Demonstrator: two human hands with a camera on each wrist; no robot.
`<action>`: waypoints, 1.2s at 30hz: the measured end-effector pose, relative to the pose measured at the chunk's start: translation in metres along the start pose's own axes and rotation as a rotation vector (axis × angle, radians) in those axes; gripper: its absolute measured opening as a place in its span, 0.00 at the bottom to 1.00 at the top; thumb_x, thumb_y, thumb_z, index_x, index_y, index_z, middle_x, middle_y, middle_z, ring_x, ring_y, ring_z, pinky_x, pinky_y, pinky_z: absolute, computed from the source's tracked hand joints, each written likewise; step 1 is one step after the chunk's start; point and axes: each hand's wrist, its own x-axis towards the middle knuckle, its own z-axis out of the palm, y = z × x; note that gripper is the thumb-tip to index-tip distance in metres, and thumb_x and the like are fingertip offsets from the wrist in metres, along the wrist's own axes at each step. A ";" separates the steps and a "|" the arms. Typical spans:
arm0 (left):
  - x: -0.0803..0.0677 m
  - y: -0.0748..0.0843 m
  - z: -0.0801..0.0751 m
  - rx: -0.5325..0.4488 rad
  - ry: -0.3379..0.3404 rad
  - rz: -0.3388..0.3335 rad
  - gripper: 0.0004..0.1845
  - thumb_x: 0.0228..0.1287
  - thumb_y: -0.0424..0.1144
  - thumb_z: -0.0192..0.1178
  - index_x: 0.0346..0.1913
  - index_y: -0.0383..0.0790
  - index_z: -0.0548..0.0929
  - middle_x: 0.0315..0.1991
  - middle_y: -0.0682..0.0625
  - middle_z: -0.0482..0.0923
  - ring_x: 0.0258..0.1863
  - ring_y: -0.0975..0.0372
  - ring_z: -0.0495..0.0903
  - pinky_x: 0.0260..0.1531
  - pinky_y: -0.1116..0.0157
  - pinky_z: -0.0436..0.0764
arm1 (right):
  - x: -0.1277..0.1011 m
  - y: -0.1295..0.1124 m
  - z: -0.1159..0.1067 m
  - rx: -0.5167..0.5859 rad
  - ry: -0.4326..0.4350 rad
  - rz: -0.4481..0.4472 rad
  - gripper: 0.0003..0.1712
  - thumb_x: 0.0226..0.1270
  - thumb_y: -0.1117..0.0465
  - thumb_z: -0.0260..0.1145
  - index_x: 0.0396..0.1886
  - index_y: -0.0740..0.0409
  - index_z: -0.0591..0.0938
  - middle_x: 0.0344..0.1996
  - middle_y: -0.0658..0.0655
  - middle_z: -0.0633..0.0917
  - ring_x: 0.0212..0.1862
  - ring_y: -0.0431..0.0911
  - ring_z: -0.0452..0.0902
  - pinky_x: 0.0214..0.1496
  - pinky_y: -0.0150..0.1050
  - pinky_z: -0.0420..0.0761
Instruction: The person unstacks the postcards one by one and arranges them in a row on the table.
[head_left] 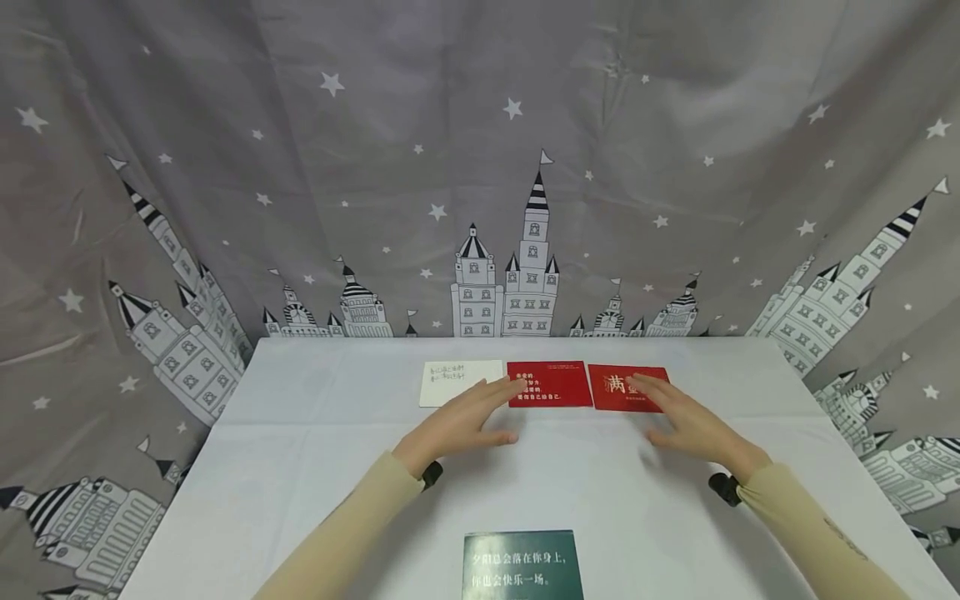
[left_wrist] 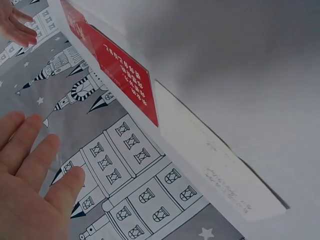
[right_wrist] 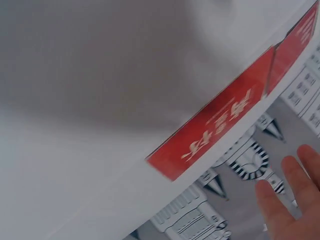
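Three cards lie in a row along the far part of the white table: a cream card (head_left: 459, 379) with handwriting, a red card (head_left: 555, 387) with lines of white characters, and another red card (head_left: 617, 392) with large pale characters. My left hand (head_left: 467, 418) hovers with fingers straight, overlapping the edges of the cream card and the middle red card in the head view. Its palm and spread fingers hold nothing in the left wrist view. My right hand (head_left: 693, 429), also empty, has its fingertips over the right red card in the head view.
A dark green card (head_left: 521, 567) with white characters lies at the near edge of the head view, between the forearms. Behind the table (head_left: 315, 467) hangs a grey curtain (head_left: 390, 150) printed with stars and castles. Each wrist wears a dark band.
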 end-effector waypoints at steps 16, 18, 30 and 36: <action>-0.059 0.009 0.003 -0.022 0.040 0.025 0.41 0.60 0.51 0.65 0.73 0.40 0.61 0.71 0.49 0.59 0.71 0.57 0.55 0.70 0.56 0.50 | -0.024 -0.054 0.020 0.021 0.038 -0.121 0.48 0.54 0.62 0.72 0.74 0.52 0.60 0.69 0.57 0.64 0.68 0.53 0.61 0.62 0.55 0.70; -0.065 0.011 0.005 -0.023 0.041 0.033 0.42 0.60 0.52 0.65 0.72 0.40 0.61 0.71 0.49 0.59 0.71 0.57 0.55 0.70 0.56 0.50 | -0.027 -0.062 0.023 0.022 0.031 -0.121 0.48 0.54 0.61 0.72 0.74 0.51 0.60 0.69 0.56 0.65 0.68 0.52 0.62 0.62 0.54 0.69; -0.093 0.025 0.020 -0.021 0.034 0.064 0.45 0.55 0.53 0.68 0.71 0.37 0.62 0.71 0.47 0.61 0.70 0.54 0.57 0.68 0.51 0.53 | -0.046 -0.096 0.041 0.053 -0.012 -0.145 0.52 0.51 0.58 0.75 0.75 0.44 0.58 0.70 0.51 0.64 0.67 0.50 0.63 0.59 0.52 0.73; -0.108 0.032 0.031 -0.021 0.019 0.039 0.48 0.51 0.56 0.70 0.72 0.38 0.62 0.71 0.48 0.61 0.70 0.56 0.58 0.67 0.50 0.56 | -0.058 -0.110 0.055 0.090 -0.046 -0.156 0.53 0.51 0.56 0.75 0.75 0.42 0.58 0.70 0.52 0.64 0.66 0.46 0.63 0.58 0.49 0.75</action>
